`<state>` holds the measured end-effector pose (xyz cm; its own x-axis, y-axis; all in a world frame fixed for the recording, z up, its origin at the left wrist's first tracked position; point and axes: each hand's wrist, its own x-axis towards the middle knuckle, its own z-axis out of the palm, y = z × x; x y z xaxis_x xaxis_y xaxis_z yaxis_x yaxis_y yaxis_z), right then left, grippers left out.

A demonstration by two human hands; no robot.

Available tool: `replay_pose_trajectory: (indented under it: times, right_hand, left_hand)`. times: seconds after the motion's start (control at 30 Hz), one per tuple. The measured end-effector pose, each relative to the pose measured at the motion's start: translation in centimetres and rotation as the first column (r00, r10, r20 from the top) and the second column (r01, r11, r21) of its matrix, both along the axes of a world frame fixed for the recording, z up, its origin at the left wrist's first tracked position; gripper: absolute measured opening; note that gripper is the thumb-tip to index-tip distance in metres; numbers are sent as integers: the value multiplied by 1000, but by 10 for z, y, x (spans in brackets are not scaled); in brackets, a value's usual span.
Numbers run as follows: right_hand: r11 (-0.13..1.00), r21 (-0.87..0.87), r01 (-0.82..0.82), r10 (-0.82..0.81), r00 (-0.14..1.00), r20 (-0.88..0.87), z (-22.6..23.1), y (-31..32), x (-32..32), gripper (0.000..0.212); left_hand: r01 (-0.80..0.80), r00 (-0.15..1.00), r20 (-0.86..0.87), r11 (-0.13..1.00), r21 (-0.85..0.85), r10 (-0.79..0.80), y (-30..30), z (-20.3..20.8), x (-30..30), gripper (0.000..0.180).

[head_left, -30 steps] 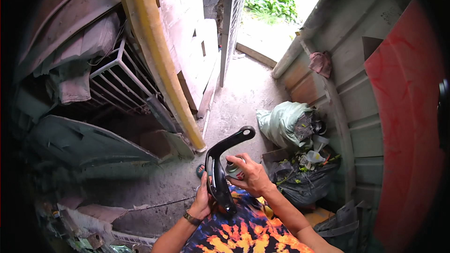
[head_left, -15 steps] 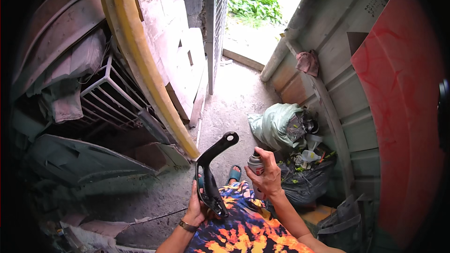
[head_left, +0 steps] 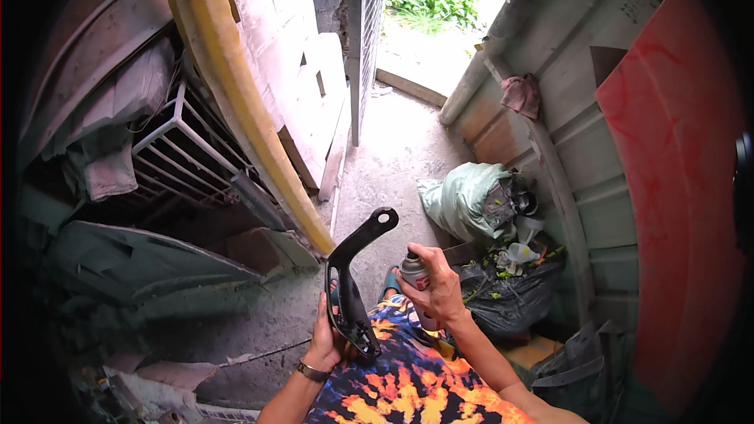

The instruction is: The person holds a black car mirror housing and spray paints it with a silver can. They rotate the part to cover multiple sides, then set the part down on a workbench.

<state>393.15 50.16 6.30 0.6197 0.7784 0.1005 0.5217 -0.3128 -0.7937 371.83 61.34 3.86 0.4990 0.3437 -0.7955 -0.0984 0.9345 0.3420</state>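
Observation:
A glossy black bent bracket-like part (head_left: 350, 265), with a round hole at its upper end and a long slot lower down, stands tilted in front of me. My left hand (head_left: 323, 339) is closed round its lower end; some fingers are hidden behind it. To its right, my right hand (head_left: 438, 286) grips a spray can (head_left: 414, 273), with the index finger on the can's dark top. The can's nozzle end is close to the black part but apart from it. No spray can be made out.
A pale green sack (head_left: 463, 198) and a black rubbish bag (head_left: 514, 298) lie on the right by a metal wall. Beyond them leans a red panel (head_left: 675, 188). At left, a yellow curved strip (head_left: 243, 118) stands by a white wire rack (head_left: 184, 137). An open gateway lies ahead.
My right hand has moved the spray can left, closer to the black part. The black part has shifted and turned slightly in my left hand's grip. The whole view has tilted a little.

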Motion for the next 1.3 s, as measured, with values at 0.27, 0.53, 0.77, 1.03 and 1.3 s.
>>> replay_pose_trajectory:
  times: [0.27, 0.53, 0.77, 1.03, 1.3]
  right_hand:
    - [998, 33, 59, -62, 992, 110, -8, 16, 14, 67]
    - [967, -94, -238, 219, 959, -181, 7, 6, -3, 65]
    - [996, 75, 41, -44, 998, 40, -2, 27, 9, 67]
    - [905, -168, -390, 349, 909, -228, 9, 13, 0, 63]
    - [986, -60, -153, 146, 985, -97, 2, 21, -15, 64]
  left_hand:
    - [-11, 999, 37, 999, -40, 13, 6, 21, 10, 47]
    - [-8, 998, 58, 997, -79, 13, 11, 23, 12, 50]
    - [1, 975, 218, 992, -127, 27, 8, -30, -12, 59]
    - [44, 995, 88, 999, -15, -42, 5, 2, 2, 69]
    - [-65, 997, 36, 997, 44, 63, 0, -15, -4, 59]
